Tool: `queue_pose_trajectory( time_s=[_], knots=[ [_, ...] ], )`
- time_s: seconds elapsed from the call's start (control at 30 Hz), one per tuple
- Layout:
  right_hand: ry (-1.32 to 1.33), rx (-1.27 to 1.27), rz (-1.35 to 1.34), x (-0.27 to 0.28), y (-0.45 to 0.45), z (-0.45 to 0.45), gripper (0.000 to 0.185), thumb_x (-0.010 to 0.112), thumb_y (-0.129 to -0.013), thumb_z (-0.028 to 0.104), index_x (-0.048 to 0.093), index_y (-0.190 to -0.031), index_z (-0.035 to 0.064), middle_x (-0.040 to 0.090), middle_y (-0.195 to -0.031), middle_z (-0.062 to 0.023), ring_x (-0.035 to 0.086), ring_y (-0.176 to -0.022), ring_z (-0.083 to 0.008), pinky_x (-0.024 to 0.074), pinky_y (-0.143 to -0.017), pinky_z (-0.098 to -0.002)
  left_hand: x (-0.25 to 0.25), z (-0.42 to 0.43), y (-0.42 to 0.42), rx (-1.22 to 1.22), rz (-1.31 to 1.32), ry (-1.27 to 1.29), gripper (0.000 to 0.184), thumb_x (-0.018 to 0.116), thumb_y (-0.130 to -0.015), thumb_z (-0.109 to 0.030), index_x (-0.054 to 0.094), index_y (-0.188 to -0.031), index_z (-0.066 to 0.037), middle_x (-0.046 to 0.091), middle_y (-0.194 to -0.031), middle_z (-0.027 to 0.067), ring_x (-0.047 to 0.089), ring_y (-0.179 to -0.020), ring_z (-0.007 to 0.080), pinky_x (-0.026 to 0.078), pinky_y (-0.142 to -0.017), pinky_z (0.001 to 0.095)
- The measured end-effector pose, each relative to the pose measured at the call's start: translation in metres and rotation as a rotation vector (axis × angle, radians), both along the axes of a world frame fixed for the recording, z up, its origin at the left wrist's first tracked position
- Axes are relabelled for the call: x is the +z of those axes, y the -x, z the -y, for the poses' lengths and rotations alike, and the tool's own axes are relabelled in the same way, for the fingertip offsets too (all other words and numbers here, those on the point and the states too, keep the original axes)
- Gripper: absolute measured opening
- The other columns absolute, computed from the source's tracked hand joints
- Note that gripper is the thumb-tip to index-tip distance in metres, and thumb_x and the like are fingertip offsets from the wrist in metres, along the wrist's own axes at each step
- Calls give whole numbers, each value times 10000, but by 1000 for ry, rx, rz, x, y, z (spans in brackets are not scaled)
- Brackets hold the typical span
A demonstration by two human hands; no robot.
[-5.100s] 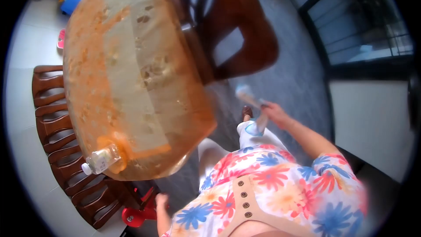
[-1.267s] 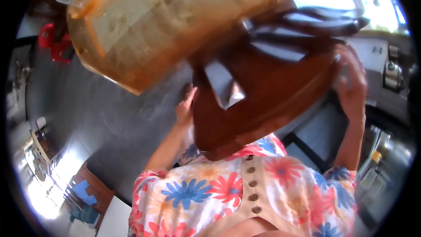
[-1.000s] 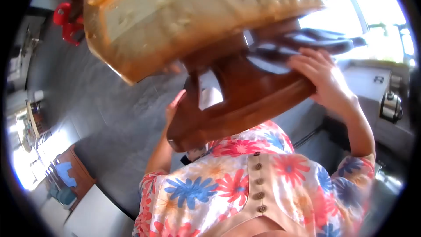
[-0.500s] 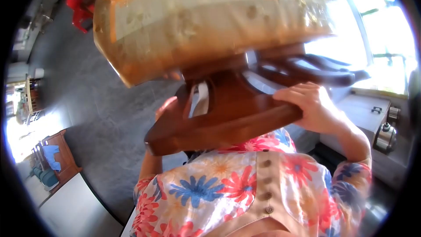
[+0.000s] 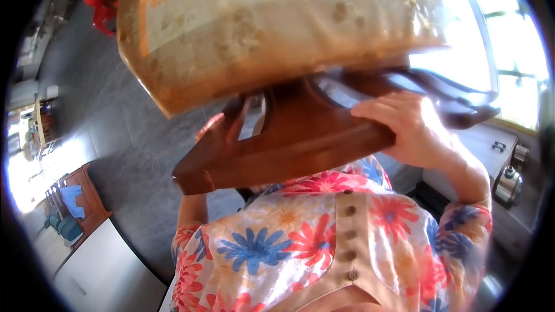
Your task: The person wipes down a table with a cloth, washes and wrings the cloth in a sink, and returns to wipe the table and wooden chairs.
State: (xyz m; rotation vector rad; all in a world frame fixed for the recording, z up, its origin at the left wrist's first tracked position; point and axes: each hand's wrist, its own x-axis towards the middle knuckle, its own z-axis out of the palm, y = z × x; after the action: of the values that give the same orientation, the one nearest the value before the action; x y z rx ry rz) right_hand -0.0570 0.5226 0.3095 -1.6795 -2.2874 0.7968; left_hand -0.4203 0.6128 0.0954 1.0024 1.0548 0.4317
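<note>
A dark brown wooden chair point(image 5: 277, 164) is close in front of my chest, its curved top rail towards me and openings between the slats of its back. My right hand point(image 5: 404, 124) grips the right end of the rail, fingers over the top. At the left side of the back is my left hand point(image 5: 209, 128), mostly hidden behind the wood; a few fingertips curl at its edge. Just beyond the chair, a table has a glossy, cream and gold patterned tablecloth point(image 5: 254, 40) hanging over its edge.
More dark wooden chair parts point(image 5: 462, 104) show to the right, near a bright window. A pale cabinet point(image 5: 474, 138) and metal pots point(image 5: 509, 182) are at the right. A red stool-like object point(image 5: 101, 3) stands far left on the grey floor point(image 5: 127, 138). A white surface point(image 5: 107, 266) lies lower left.
The chair's top rail has shifted slightly left and up in view, both hands staying on it. The tablecloth edge has moved slightly left.
</note>
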Motion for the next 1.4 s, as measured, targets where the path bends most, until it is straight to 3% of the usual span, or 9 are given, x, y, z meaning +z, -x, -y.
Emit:
queue_pose_trajectory(
  time_s=[0.57,0.77,0.87,0.93,1.0,1.17,1.23,1.3,1.4],
  knots=[
    [-10,-9,-24,-5,2,-9,516,766,-612,305,605,-1032,54,651,-953,-97,622,-855,-291,491,-756,-374,0,-21,2,-33,-37,-39,286,611,-857,-73,583,-1132,1,641,-991,66,600,-888,129,492,-798,268],
    [-53,-2,-9,-11,-1,-5,402,711,-656,221,608,-1014,71,648,-924,-77,627,-873,-266,500,-725,-382,22,-26,49,-273,-434,-161,274,616,-852,-57,596,-1118,5,653,-970,78,616,-864,139,509,-783,277],
    [-64,6,-19,-17,-4,-5,354,644,-655,113,592,-1002,70,638,-866,-86,625,-843,-276,493,-685,-400,49,-75,125,92,-575,-187,268,619,-849,-50,602,-1111,7,659,-960,84,624,-852,145,518,-775,282],
    [-75,-3,-30,-20,-4,-4,270,611,-661,101,579,-927,66,623,-828,-84,623,-820,-274,489,-672,-407,74,-120,140,351,-345,-377,298,617,-868,-96,578,-1146,7,638,-1048,79,601,-948,148,495,-835,291],
    [-55,7,-33,-19,-5,-5,170,579,-685,104,552,-847,64,610,-819,-86,618,-801,-282,488,-678,-399,122,-154,82,374,-352,-476,380,599,-884,-90,510,-1243,1,613,-1092,84,599,-952,157,489,-822,298],
    [-60,-10,-100,-16,-6,-5,272,604,-715,142,564,-974,69,604,-947,-66,597,-895,-233,450,-769,-387,24,-224,-26,-113,-327,-438,405,600,-856,-39,495,-1239,39,604,-1067,108,590,-949,163,472,-815,270],
    [-163,-45,-267,-8,-15,-1,372,620,-747,165,557,-1099,65,597,-1070,-83,569,-988,-226,414,-832,-389,27,-211,-106,-352,-553,-757,332,599,-808,-38,573,-1120,71,620,-1051,108,584,-950,157,459,-842,270],
    [-246,-102,-368,8,-34,10,429,646,-777,179,543,-1175,57,580,-1154,-111,561,-1035,-232,411,-847,-377,8,-206,-169,-403,-271,-558,353,599,-804,-52,565,-1134,69,627,-1053,107,589,-929,154,463,-831,267],
    [-304,-311,-429,26,-74,50,399,664,-767,176,569,-1129,40,595,-1106,-104,590,-952,-238,438,-797,-356,23,-165,-275,-684,-296,-755,400,651,-760,-161,609,-1110,27,642,-1054,144,612,-940,203,463,-845,288]
  ],
)
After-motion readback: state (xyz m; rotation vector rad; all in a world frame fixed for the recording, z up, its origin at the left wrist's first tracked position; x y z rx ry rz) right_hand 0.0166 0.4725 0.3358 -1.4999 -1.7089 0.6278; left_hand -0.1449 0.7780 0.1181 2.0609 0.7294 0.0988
